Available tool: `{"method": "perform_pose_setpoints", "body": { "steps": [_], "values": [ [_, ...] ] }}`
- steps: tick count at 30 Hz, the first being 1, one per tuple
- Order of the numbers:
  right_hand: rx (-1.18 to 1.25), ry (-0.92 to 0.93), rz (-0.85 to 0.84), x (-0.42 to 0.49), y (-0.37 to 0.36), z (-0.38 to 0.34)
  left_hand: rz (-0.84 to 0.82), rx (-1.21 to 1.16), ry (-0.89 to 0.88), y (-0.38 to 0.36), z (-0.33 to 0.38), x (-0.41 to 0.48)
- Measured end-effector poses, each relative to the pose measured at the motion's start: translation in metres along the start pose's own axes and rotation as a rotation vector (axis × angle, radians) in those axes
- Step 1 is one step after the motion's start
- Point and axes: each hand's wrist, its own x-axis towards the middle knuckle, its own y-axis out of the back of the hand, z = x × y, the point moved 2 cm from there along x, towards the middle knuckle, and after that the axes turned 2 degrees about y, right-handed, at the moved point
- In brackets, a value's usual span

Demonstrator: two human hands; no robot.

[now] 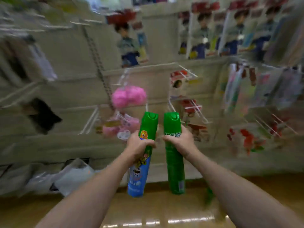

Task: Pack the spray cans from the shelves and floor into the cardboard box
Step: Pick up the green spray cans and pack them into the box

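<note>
Blue-bottomed spray can (148,124), green at its cap and upper body, is gripped in the left hand (139,146). It is close to upright, with its base leaning a little to the left. The fingers wrap fully round the middle of the can, so the hand is clamped on it with no gap showing.

Just beside it and not touching, the all-green spray can (174,170) stands nearly vertical in the right hand (180,142). That hand's fingers curl tightly round the body just under the cap, over white lettering. Both caps point up at about the same height, with a narrow gap between the cans.

Both cans are in mid-air and rest on nothing. They are held in front of the lower part of a display wall (69,66) and above a glossy brown surface (148,211) along the bottom edge of the view. Blur makes it impossible to tell whether that surface is a box or the floor.

Pink mesh sponges (130,96) hang on the wall just behind and above the caps. Carded packages (202,35) fill the wall's upper right. Clear plastic bags (70,176) lie at the foot of the wall on the left. A green smear (209,195) beside the right forearm is too blurred to identify.
</note>
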Motion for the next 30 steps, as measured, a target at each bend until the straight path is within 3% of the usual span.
{"method": "perform_pose_setpoints", "body": {
  "steps": [8,16,23,30],
  "values": [
    [0.047,0.197,-0.233,-0.061,-0.197,-0.110,0.252,-0.279,-0.039,0.229,-0.024,-0.095],
    [0.096,0.310,-0.555,-0.122,-0.387,-0.168,0.547,-0.471,0.070,0.394,-0.115,-0.194],
    [0.087,0.345,-0.930,-0.173,-0.567,-0.169,1.001,-0.559,0.147,0.499,-0.204,-0.268],
    [0.042,0.297,-1.261,-0.220,-0.703,-0.127,1.296,-0.651,0.246,0.568,-0.290,-0.307]
  ]
}}
